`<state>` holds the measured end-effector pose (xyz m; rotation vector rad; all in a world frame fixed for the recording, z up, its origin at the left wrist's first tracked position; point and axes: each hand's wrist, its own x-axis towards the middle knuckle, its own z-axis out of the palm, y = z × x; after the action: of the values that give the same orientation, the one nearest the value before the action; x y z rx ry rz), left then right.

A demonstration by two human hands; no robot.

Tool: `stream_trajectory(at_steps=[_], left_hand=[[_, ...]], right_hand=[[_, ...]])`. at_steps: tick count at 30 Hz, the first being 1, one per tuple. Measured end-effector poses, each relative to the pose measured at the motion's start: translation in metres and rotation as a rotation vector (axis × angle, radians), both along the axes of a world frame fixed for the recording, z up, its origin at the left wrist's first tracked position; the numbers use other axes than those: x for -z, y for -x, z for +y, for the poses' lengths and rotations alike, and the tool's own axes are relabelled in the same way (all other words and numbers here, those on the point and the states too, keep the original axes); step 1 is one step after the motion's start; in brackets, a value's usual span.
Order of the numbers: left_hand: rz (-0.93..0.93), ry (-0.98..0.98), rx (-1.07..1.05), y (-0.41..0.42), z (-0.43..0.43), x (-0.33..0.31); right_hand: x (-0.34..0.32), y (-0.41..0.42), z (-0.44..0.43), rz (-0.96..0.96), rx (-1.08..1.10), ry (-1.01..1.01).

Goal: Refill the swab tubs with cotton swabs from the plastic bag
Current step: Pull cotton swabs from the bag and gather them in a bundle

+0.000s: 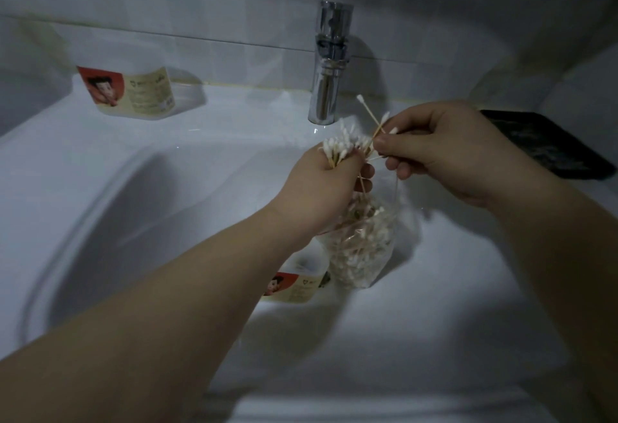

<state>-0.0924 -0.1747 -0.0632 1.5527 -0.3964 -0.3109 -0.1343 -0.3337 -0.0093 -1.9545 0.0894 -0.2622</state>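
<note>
My left hand grips a bundle of cotton swabs, white tips up, over the sink. From that same hand hangs the clear plastic bag, still holding many swabs. My right hand pinches a few loose swabs that stick up beside the bundle. One swab tub with a red and cream label stands in the basin under my left wrist, partly hidden. A second tub sits on the sink's back left ledge.
A chrome faucet rises just behind my hands. The white sink basin spreads left and below. A dark flat object lies on the ledge at the right. Tiled wall stands behind.
</note>
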Motion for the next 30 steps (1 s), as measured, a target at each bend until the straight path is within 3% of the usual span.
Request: stream_trajectory(at_steps=[8, 18, 25, 30], left_hand=[[0.126, 0.082, -0.039, -0.001, -0.002, -0.002], [0.063, 0.045, -0.082, -0.003, -0.001, 0.002], [0.251, 0.207, -0.225, -0.010, 0.003, -0.005], [0.227, 0.266, -0.231, -0.011, 0.003, -0.007]], right_hand=[[0.000, 0.001, -0.001, 0.034, -0.011, 0.060], [-0.001, 0.002, 0.004, 0.068, -0.002, -0.039], [-0.011, 0.004, -0.004, 0.060, 0.046, -0.053], [-0.011, 0.005, -0.009, 0.092, 0.042, -0.022]])
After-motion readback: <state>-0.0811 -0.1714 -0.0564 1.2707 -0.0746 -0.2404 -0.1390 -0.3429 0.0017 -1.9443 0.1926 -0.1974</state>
